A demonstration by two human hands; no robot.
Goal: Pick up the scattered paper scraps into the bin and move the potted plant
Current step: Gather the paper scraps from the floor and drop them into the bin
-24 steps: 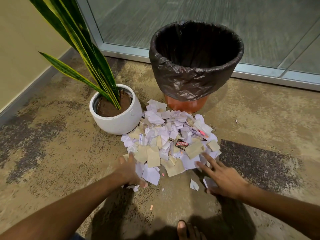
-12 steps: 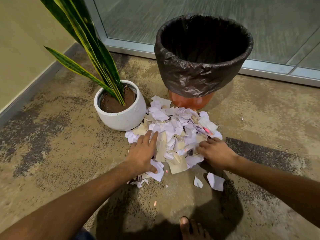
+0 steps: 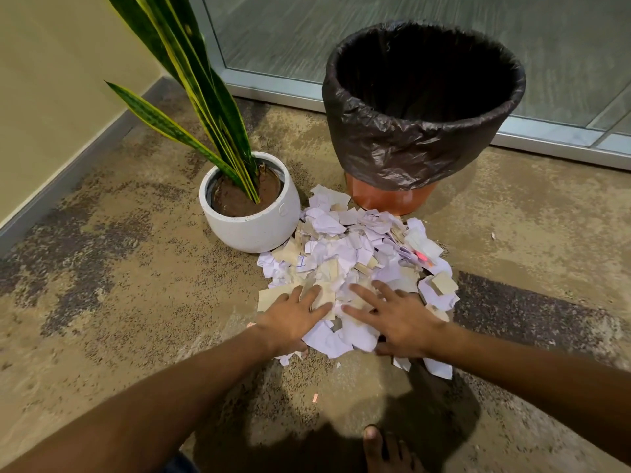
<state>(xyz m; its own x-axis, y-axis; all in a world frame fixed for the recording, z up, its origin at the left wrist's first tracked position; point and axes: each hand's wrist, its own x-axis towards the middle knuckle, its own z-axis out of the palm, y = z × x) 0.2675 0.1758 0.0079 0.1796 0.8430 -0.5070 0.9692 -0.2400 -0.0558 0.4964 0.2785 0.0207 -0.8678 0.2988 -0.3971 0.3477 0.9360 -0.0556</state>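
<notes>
The potted plant is seen beyond and left of the left hand, which is laid flat with fingers spread on the paper scraps; the right hand is pressed likewise beside it, nothing clasped, the bin standing beyond it

Head view, steeply down, close.

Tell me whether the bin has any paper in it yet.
Cannot tell: the bin stands upright and open, but its black-lined inside shows only dark.
</notes>
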